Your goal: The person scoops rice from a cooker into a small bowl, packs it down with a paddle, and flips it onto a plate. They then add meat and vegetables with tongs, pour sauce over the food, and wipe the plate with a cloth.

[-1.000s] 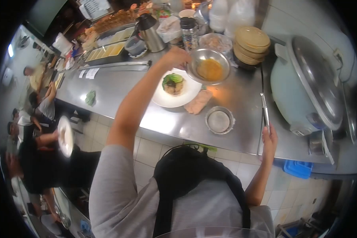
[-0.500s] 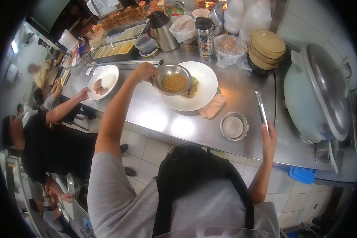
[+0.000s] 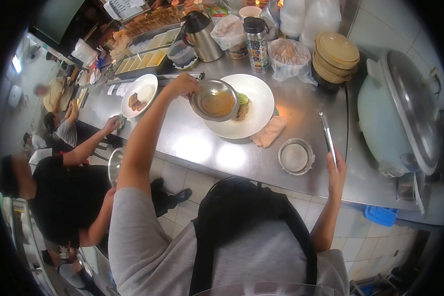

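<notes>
A metal counter [image 3: 192,130] carries a white plate [image 3: 257,109]. Above the plate's nine-o'clock side, the left hand [image 3: 183,85] has its fingers clenched on a metal bowl [image 3: 197,104]; at the plate's four o'clock, the right hand [image 3: 336,170] grasps silver tongs [image 3: 326,132].

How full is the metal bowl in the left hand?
Partly full: the bowl holds orange-brown liquid, with bare metal wall showing above it.
</notes>
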`<state>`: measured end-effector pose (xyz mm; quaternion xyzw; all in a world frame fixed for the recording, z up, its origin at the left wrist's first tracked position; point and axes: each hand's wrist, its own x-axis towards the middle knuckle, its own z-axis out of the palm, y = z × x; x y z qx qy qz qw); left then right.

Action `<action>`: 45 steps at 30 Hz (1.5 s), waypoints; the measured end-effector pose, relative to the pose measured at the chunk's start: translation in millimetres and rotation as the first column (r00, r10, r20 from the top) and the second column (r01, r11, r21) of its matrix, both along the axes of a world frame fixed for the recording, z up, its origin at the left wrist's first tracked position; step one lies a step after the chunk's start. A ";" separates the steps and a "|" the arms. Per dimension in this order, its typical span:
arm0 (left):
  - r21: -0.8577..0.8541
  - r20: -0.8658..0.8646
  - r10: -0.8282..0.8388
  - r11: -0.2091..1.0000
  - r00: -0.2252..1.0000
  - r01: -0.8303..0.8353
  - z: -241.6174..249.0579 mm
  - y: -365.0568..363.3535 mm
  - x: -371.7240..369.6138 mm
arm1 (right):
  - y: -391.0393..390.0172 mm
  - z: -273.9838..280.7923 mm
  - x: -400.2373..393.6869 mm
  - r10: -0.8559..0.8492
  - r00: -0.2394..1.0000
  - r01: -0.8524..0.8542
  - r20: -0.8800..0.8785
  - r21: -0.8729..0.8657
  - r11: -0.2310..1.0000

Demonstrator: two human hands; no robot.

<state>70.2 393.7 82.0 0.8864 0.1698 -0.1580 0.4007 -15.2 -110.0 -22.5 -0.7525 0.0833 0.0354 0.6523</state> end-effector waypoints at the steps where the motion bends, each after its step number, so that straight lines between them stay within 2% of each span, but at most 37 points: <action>1: 0.000 -0.001 -0.001 1.000 1.000 0.001 1.0 -0.7 0.8 | 0.0 0.5 0.0 -0.003 1.000 0.003 -0.002 -0.004 1.000; 3: 0.069 0.005 -0.032 0.997 0.999 0.032 2.8 -2.4 2.1 | 0.0 4.5 -0.6 -0.018 0.994 0.019 -0.104 0.001 1.000; 16: 0.138 -0.040 -0.063 0.988 0.997 0.068 9.5 -15.2 7.2 | -8.5 -3.2 1.2 -0.006 1.000 0.006 -0.001 0.017 1.000; 25: 0.163 -0.023 -0.079 0.983 0.997 0.082 15.9 -16.8 8.0 | -13.3 -6.6 4.4 -0.007 1.000 0.007 -0.010 0.011 1.000; 28: 0.166 -0.024 -0.084 0.982 0.996 0.087 16.5 -12.0 7.8 | -12.1 0.3 4.3 -0.009 0.995 0.010 -0.097 0.009 1.000; 31: 0.200 -0.009 -0.087 0.976 0.996 0.088 16.1 -3.9 5.9 | -14.9 -6.7 6.0 -0.007 1.000 0.007 0.011 0.011 1.000; 39: 0.247 0.035 -0.014 0.969 0.999 0.005 24.3 7.1 0.5 | -15.2 -2.0 10.4 0.004 1.000 -0.004 0.009 -0.015 1.000; 45: 0.252 0.030 -0.025 0.968 0.999 0.017 25.8 8.8 3.8 | -13.9 -2.9 13.1 0.017 1.000 -0.016 0.025 -0.013 1.000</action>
